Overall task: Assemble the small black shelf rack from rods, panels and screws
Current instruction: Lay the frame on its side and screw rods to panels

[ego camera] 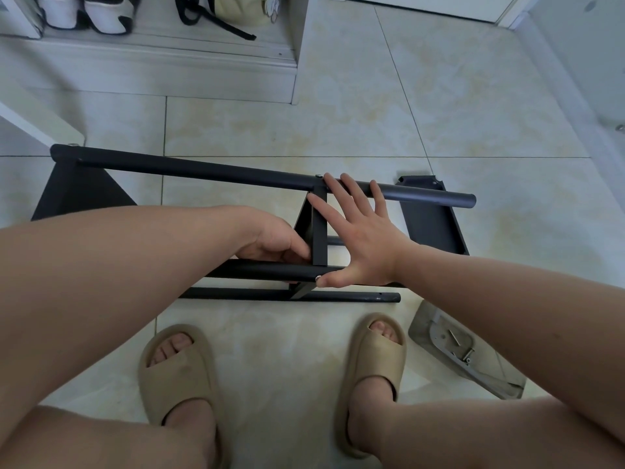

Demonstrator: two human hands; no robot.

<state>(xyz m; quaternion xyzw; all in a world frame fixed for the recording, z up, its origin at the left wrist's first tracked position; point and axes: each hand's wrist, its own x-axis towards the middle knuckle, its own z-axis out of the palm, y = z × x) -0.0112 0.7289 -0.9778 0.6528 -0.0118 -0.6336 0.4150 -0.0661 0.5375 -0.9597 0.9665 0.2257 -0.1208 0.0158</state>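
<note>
Part-built rack [236, 294] lies on its side on the tiled floor [372, 113], centre of view, rods running 9 to 3 o'clock.

Right hand [362, 242]: spread flat and released. The fingertips [345, 184] rest on the far rod [203, 172], and the thumb touches the screw [318, 278] at the end of the near rod [270, 270]. It braces the frame and grasps nothing.

Left hand [274, 238]: against the near rod, at 9 o'clock from the middle panel [319, 231], with one finger laid toward that panel. The other fingers are hidden behind the rod, so we cannot tell whether it clasps the rod.

Other parts: end panel [77, 191] at 9 o'clock; loose panel [429, 221] at 3 o'clock, flat on the floor beside the rack; bag of hardware [463, 350] at 4 o'clock.

Handling, our judgement: the rods look like painted metal tube, stiff and fairly light, with a smooth finish that could slide under a flat palm. The panels look thin, with folded edges that may be sharp. The frame probably racks until its joints are tight. We would hold the rods close to a joint, never mid-span, and lift the loose panel by its long edges.
</note>
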